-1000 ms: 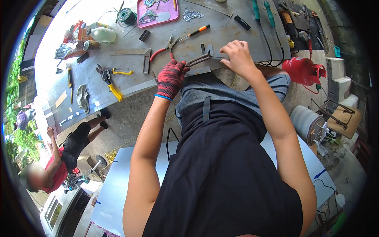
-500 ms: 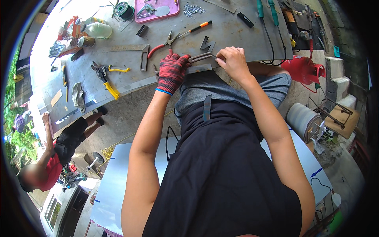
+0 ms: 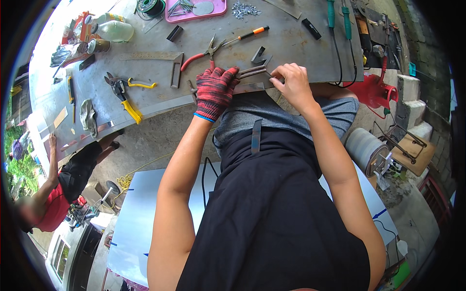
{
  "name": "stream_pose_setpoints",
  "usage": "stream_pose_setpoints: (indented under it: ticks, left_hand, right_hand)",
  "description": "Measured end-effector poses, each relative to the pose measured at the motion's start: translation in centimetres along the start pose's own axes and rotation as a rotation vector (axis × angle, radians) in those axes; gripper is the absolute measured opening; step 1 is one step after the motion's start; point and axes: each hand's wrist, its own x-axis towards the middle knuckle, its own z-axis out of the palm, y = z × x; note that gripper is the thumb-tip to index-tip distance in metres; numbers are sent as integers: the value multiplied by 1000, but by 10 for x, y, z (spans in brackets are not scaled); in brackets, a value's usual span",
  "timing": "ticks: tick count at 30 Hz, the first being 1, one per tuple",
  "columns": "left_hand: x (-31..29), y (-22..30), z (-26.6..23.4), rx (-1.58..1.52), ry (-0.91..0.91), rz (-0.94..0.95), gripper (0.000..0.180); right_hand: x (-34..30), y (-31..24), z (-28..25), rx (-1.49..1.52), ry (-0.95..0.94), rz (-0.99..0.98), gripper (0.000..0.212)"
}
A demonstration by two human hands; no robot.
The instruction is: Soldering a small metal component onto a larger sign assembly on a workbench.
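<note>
Left hand [image 3: 216, 92], red-and-black knit glove: grip closed round a two-pronged metal tool [image 3: 252, 71], to the near right of the red-handled pliers [image 3: 210, 51].
Right hand [image 3: 293, 85], bare: grip nearly closed, thumb and fingertips pinching a thin metal piece [image 3: 269, 73] at the prong tips, farther right of the pliers.
Counter [image 3: 296, 53], grey metal, carrying the pliers and the following:
- Black channel offcut [image 3: 258, 54]: right of the pliers, just beyond the prongs.
- Screwdriver [image 3: 253, 33], orange-and-black handle: beyond the pliers, to their right.
- Try square [image 3: 167, 56]: left of the pliers, near.
- Tin snips [image 3: 118, 89], yellow handles: well left of the pliers, nearer the wearer.
- Pink tray [image 3: 220, 11]: beyond the pliers, holding nails and a grey disc.
</note>
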Motion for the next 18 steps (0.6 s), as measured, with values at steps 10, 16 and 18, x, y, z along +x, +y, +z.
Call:
stream_pose_setpoints:
  ticks: [10, 16, 18]
  left_hand:
    - [2, -1, -3, -75, 39, -14, 37]
    - [2, -1, 1, -105, 89, -15, 38]
    - [1, -1, 2, -97, 72, -23, 36]
  right_hand:
    - [9, -4, -8, 28, -78, 80, 16]
    - [24, -10, 0, 485, -83, 385, 22]
    - [29, -8, 7, 629, -105, 449, 23]
